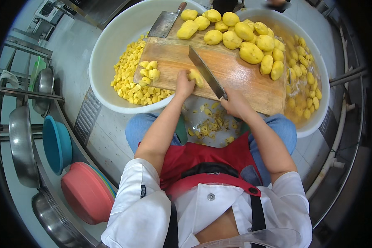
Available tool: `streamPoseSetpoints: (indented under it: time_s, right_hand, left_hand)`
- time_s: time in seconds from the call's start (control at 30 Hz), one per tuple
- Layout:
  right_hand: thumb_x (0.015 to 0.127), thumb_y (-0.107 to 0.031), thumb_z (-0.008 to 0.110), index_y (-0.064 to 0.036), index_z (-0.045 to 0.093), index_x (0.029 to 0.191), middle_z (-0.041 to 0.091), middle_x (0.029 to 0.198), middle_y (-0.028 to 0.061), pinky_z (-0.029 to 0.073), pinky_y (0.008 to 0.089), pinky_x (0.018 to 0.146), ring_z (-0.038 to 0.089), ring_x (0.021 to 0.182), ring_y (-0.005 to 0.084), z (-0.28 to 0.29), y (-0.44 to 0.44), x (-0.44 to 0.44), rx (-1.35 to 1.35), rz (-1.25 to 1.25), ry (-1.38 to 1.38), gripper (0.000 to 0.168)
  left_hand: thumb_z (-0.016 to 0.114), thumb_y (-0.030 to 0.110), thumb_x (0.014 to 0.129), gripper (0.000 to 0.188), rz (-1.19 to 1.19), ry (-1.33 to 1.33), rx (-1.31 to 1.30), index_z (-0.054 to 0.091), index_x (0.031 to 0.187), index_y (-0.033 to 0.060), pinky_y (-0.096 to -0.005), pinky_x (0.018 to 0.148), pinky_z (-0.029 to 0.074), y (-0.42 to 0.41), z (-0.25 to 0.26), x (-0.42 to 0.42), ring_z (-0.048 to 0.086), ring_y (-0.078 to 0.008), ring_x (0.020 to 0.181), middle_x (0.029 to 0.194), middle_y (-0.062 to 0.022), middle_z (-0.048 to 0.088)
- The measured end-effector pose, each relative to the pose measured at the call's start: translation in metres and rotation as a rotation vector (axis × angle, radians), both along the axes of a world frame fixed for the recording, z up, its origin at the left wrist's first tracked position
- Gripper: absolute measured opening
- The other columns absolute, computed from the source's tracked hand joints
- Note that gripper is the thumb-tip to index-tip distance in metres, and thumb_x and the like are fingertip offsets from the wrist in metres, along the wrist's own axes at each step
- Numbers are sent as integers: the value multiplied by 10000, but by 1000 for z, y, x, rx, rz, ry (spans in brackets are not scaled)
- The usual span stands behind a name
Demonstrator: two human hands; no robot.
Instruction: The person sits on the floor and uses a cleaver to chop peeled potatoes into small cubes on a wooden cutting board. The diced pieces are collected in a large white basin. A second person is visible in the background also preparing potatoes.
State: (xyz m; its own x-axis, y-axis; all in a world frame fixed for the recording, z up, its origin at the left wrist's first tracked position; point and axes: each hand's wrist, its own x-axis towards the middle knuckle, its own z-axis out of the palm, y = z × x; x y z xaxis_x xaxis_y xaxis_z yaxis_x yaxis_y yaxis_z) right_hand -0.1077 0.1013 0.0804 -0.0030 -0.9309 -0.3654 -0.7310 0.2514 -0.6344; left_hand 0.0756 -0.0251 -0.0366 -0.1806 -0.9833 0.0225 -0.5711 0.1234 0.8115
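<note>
My left hand (185, 83) holds a peeled potato piece (196, 78) against the near edge of a wooden cutting board (173, 55). My right hand (235, 104) grips the handle of a cleaver (207, 73), whose blade slants up and left over the board, just right of the piece. Cut potato chunks (149, 73) lie at the board's left end. Whole peeled potatoes (251, 52) are heaped along its far and right side. A second cleaver (163, 24) rests at the far left corner, its handle pointing away from me.
The board spans two large white tubs. The left tub (96, 71) holds diced potatoes (130, 71); the right tub (325, 80) holds potatoes in cloudy water. Peelings (214, 122) lie below, between my knees. Pans and plastic basins (57, 145) line a rack at left. Another person is partly visible beyond the tubs.
</note>
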Motion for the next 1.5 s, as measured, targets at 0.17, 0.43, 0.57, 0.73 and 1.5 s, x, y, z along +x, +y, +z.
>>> streamPoseSetpoints:
  time_s: [0.17,0.43,0.57,0.73,1.5]
  right_hand:
    - [781,-167,569,11,574,964,622,926,254,466,466,791,592,897,409,-2,-6,13,-25,64,63,255]
    - [779,-121,564,55,570,951,624,922,273,480,464,790,606,887,420,17,-7,25,105,112,117,246]
    - [785,-102,540,51,577,958,628,922,267,484,466,781,615,881,410,-17,-25,52,48,97,222,234]
    - [798,-107,525,27,533,990,617,892,265,471,455,757,602,847,409,-19,-26,48,25,86,166,235]
    - [798,-136,549,29,531,980,613,883,283,461,486,781,583,878,438,21,9,20,-105,-40,52,246]
  left_hand:
    - [708,37,694,353,17,6,-44,554,1006,-19,-379,818,462,3,-2,-1,546,-341,938,1031,-191,539]
    - [734,40,704,341,32,9,-119,575,1001,-14,-331,692,496,8,-7,0,567,-221,726,949,-141,540]
    - [700,25,708,302,33,15,11,552,966,-25,-410,765,452,8,2,-3,547,-357,868,959,-185,545]
    - [650,4,716,313,-11,-8,-9,554,1012,-33,-422,827,438,6,4,4,529,-389,951,1021,-209,542]
    - [736,13,653,365,-41,7,-43,593,987,-15,-404,759,468,31,-2,-6,566,-364,874,963,-202,568]
